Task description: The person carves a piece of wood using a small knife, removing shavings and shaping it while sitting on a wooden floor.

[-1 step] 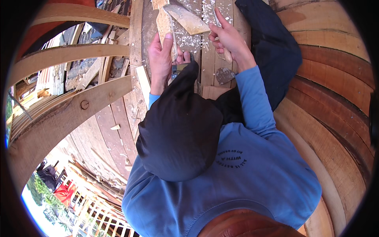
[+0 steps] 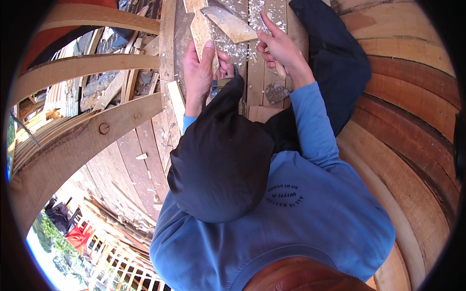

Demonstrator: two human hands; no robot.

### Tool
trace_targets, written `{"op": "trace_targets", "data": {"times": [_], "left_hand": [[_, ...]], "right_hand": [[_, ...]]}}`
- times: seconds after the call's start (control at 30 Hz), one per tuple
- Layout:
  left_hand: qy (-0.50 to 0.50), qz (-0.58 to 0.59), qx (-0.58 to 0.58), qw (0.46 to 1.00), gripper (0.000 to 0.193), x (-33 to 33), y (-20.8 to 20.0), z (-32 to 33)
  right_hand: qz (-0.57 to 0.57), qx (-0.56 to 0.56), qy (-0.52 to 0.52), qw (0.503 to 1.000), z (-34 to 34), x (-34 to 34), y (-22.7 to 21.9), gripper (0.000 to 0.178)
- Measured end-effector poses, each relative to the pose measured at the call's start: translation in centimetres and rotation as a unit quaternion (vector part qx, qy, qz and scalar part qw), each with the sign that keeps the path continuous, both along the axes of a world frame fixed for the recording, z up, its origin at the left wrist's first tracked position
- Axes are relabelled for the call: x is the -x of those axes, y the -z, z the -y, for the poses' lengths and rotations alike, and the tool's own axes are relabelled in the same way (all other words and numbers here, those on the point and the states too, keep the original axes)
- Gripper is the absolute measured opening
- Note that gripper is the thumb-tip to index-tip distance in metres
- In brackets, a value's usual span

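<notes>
My left hand [image 2: 197,68] is closed around the lower end of a pale carved piece of wood [image 2: 201,33], thumb lying on its face. The wood has a notched, pointed outline, and its far end runs out at the top edge. In my right hand [image 2: 284,51] is a knife with a wooden handle [image 2: 280,71]. Its thin blade [image 2: 263,21] points away from me, and my index finger stretches along it. The knife is apart from the wood. Between the hands, farther off, lies a broad, flat grey-tan piece shaped like a blade [image 2: 231,25]; its kind is unclear.
White shavings [image 2: 255,19] litter the plank floor [image 2: 255,80]. A roundish grey-brown piece [image 2: 276,93] lies below my right hand. Curved wooden ribs [image 2: 97,123] rise on the left, curved planks [image 2: 407,87] form the right side. My dark trouser leg [image 2: 335,63] stretches out right.
The carved wood has turned a little in my left hand, so its flat face shows more and its side edge less. My right hand with the knife has barely moved.
</notes>
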State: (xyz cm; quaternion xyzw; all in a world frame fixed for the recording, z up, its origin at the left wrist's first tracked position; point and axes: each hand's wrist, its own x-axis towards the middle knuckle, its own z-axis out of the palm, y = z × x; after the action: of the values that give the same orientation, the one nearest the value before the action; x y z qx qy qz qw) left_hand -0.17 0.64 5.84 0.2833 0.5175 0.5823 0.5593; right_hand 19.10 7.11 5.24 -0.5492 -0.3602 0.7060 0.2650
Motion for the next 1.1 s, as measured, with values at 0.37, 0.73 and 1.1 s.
{"op": "trace_targets", "data": {"times": [0.37,0.73,1.1], "left_hand": [[0.011,-0.057,0.029,0.998,0.041,2.3,0.8,-0.2],[0.035,0.135,0.002,0.990,0.031,1.3,-0.7,0.3],[-0.013,0.017,0.110,0.994,0.037,2.0,-0.3,0.2]], "right_hand": [[0.107,-0.297,-0.054,0.947,1.2,1.4,-1.0,0.046],[0.185,-0.462,-0.184,0.848,2.6,2.9,-3.8,0.047],[0.144,-0.430,-0.165,0.876,4.1,3.9,-3.4,0.052]]}}
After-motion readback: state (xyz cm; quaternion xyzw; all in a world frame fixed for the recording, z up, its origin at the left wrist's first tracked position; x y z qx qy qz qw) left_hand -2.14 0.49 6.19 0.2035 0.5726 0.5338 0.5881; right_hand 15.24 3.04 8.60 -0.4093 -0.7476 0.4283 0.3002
